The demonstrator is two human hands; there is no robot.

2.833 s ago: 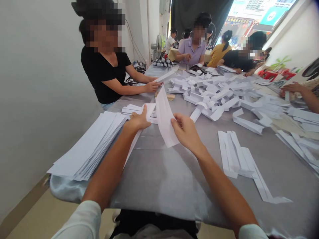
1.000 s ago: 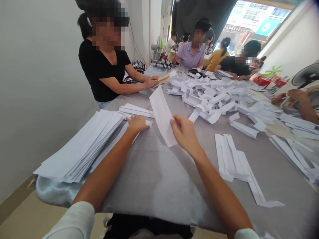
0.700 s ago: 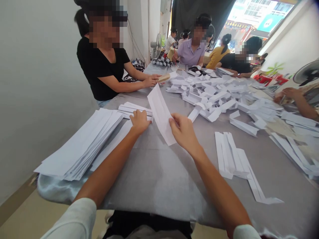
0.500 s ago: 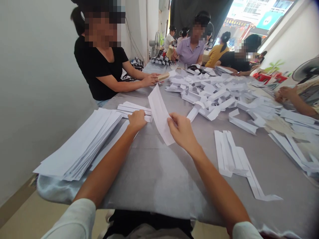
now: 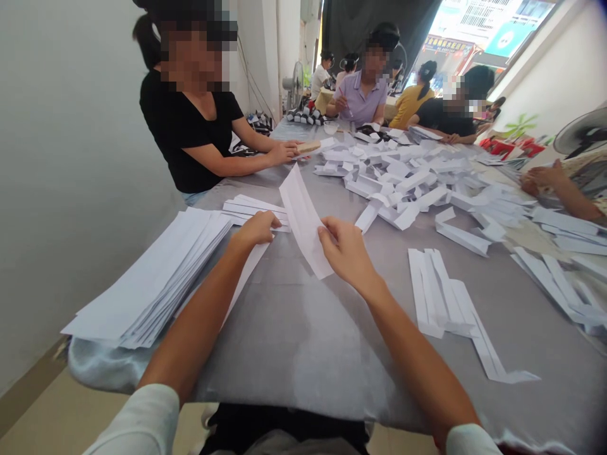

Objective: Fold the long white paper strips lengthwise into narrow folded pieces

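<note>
Head view, grey-covered table [image 5: 294,341] nearest, right hand [image 5: 348,249] with thumb and fingers pinching a long white paper strip [image 5: 303,221], left hand [image 5: 253,229] with fingers slightly spread on folded paper strips [image 5: 253,212], stack of white paper sheets [image 5: 152,278] just left, heap of folded paper pieces [image 5: 398,183] beyond.

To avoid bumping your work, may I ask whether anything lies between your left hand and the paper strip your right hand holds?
Only the ends of the folded strips under the left hand lie there, reaching the held strip in the right hand.
</note>
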